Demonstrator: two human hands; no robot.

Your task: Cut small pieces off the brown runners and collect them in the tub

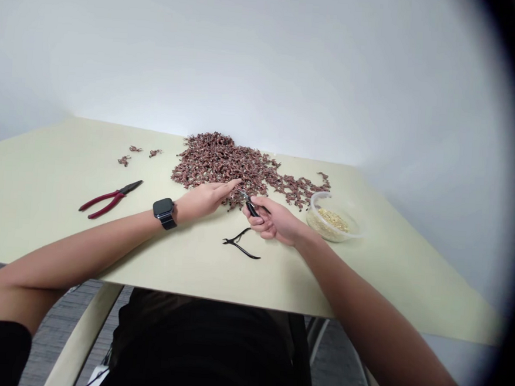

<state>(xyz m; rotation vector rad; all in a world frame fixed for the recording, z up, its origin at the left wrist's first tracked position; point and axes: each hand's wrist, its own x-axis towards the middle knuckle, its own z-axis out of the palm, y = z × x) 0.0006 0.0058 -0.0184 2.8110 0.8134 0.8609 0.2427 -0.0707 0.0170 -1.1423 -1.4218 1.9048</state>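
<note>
My right hand [273, 219] is closed around a pair of small dark-handled cutting pliers [252, 208], whose metal jaws point up and left. Just beside those jaws are the fingertips of my left hand [208, 199], at the near edge of a big heap of small reddish-brown pieces [224, 164]. The left fingers are long and pressed together; whatever they pinch is too small and hidden to name. A black cuticle nipper [238, 244] lies on the table below my hands. A black smartwatch [164, 212] is on my left wrist.
Red-handled long-nose pliers [112, 199] lie at the left of the pale table [168, 269]. Several loose brown pieces [124, 160] sit behind them. At right stands a clear plastic tub [355, 233] with small yellowish bits [332, 220]. A white wall [267, 58] rises behind.
</note>
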